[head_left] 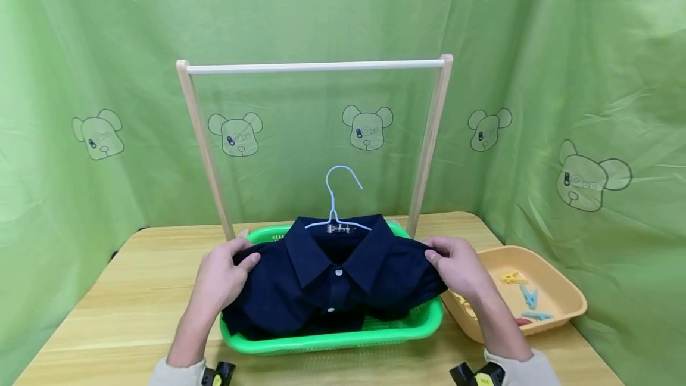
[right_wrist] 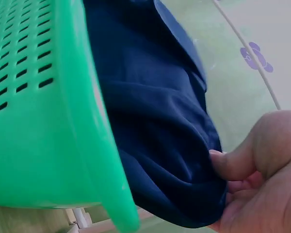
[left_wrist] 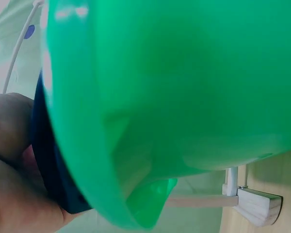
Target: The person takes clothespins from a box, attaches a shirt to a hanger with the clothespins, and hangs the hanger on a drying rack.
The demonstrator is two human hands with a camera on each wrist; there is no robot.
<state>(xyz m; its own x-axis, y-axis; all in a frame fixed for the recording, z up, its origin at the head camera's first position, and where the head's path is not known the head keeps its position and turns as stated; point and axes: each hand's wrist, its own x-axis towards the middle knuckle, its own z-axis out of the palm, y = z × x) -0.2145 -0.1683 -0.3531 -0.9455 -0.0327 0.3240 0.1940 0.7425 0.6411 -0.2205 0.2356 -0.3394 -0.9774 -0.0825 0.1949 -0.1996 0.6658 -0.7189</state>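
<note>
A dark navy collared shirt (head_left: 332, 279) with white buttons lies over the green basket (head_left: 300, 345), partly inside it. Out of its neck rises the hook of a light blue wire hanger (head_left: 333, 195); the hanger's arms run inside the collar. My left hand (head_left: 222, 273) pinches the shirt's left-side shoulder between thumb and fingers. On the other side my right hand (head_left: 461, 267) pinches the opposite shoulder, and in the right wrist view the thumb (right_wrist: 233, 162) presses on the folded cloth. Much of the left wrist view is filled by the basket wall (left_wrist: 184, 87).
Behind the basket stands a rack with wooden posts (head_left: 429, 142) and a white rail (head_left: 316, 67). At right, an orange tray (head_left: 557, 282) holds several clothespins (head_left: 529, 296), partly behind my right forearm. Green curtains (head_left: 300, 22) surround the wooden table (head_left: 118, 308).
</note>
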